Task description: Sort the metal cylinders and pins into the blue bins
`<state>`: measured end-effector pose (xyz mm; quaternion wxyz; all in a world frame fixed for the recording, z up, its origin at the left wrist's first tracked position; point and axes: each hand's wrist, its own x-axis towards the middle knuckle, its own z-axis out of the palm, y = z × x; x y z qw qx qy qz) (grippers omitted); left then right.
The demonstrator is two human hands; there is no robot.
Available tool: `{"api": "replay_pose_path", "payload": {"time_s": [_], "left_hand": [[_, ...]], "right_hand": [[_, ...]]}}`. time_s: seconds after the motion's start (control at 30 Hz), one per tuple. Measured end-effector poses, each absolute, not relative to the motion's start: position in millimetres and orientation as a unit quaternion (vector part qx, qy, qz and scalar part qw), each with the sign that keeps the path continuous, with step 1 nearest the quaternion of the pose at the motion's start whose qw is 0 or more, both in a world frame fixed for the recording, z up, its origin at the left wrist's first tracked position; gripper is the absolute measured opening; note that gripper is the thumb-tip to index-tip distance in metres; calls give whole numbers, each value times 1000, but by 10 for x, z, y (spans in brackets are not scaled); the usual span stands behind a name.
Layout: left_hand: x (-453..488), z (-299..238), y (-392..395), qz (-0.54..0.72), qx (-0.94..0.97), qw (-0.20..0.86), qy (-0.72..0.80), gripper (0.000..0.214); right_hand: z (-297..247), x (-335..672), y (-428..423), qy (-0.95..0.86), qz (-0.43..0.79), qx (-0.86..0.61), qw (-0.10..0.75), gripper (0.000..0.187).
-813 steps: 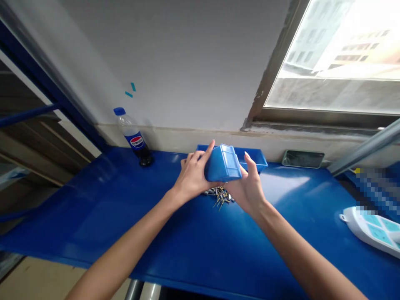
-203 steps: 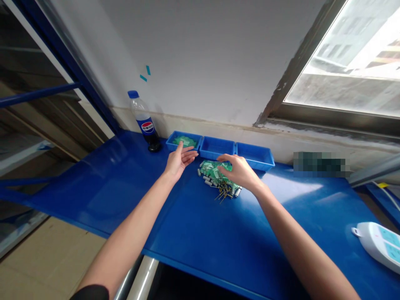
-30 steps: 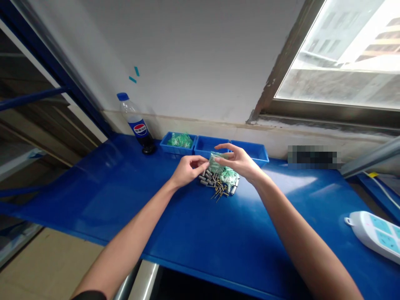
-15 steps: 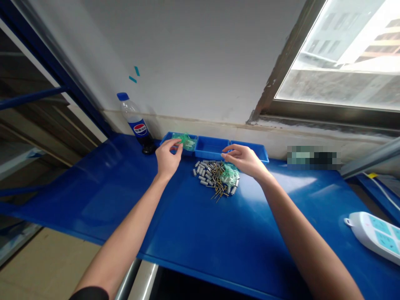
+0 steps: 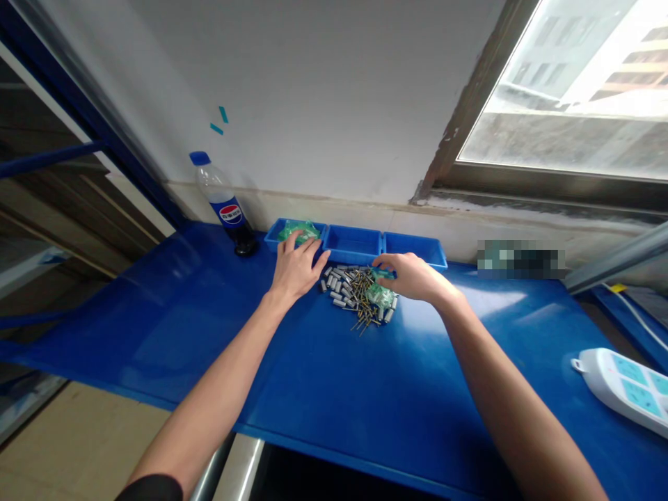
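Observation:
My left hand (image 5: 297, 268) is open, palm down with fingers spread, at the front edge of the left blue bin (image 5: 271, 240). Crumpled green plastic (image 5: 300, 228) lies in that bin, partly behind my fingers. My right hand (image 5: 415, 278) curves over another clump of green plastic (image 5: 380, 296), thumb and fingers apart around its top. This clump rests on the right side of a pile of grey metal cylinders (image 5: 337, 285) and thin brass-coloured pins (image 5: 361, 285). Whether pieces are wrapped inside the plastic is hard to tell.
The middle bin (image 5: 352, 240) and right bin (image 5: 415, 249) stand in line along the wall. A cola bottle (image 5: 227, 209) is at the back left of the blue table (image 5: 334, 390). A white power strip (image 5: 621, 390) lies at the right.
My left hand has moved slightly right and toward me, its pinch at the green plastic now spread. My right hand has lowered onto the other green clump. The view has shifted slightly.

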<state>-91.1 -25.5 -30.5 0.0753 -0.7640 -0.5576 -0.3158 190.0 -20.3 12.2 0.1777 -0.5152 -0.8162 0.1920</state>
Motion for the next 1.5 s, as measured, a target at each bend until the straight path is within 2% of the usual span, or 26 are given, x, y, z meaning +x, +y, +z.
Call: {"api": "replay_pose_path", "payload": {"time_s": [0.07, 0.17, 0.33, 0.4, 0.53, 0.67, 0.8, 0.9, 1.0, 1.07, 1.13, 1.2, 1.27, 1.4, 1.5], "left_hand": [[-884, -306, -265, -314, -768, 62, -554, 47], [-846, -298, -283, -302, -768, 50, -563, 50], [-795, -252, -344, -336, -770, 75, -537, 41], [-740, -235, -390, -358, -788, 53, -497, 34], [-576, -215, -492, -388, -818, -55, -422, 28], [-484, -203, -546, -443, -764, -181, -432, 32], [-485, -224, -561, -449, -700, -365, -419, 36], [-480, -260, -554, -484, -645, -424, -412, 36], [-518, -276, -503, -533, -616, -373, -443, 34], [-609, -262, -436, -573, -610, -262, -480, 30], [-743, -236, -352, -591, -618, -108, -507, 27], [-878, -214, -272, -555, -652, 13, -516, 26], [-964, -215, -218, -463, -699, 94, -536, 28], [-930, -282, -206, -314, -749, 149, -564, 33], [-837, -338, -217, -279, -749, 160, -579, 38]], "right_hand": [[88, 1923, -201, -830, 164, -514, 142, 48], [61, 1925, -201, -843, 154, -503, 113, 53], [66, 1901, -187, -844, 177, -488, 132, 53], [98, 1893, -180, -839, 176, -495, 141, 54], [245, 1855, -210, -816, 172, -502, 229, 45], [415, 1777, -299, -745, 344, -436, 369, 34], [442, 1719, -340, -677, 476, -401, 392, 43], [365, 1702, -307, -661, 500, -403, 388, 47], [285, 1702, -257, -645, 491, -431, 396, 47], [256, 1711, -232, -641, 475, -448, 404, 44], [244, 1723, -218, -644, 464, -456, 403, 40], [239, 1732, -212, -649, 462, -458, 395, 37], [236, 1734, -212, -657, 459, -458, 385, 36], [247, 1721, -227, -669, 456, -460, 364, 36], [276, 1716, -245, -671, 459, -462, 355, 36]]}}
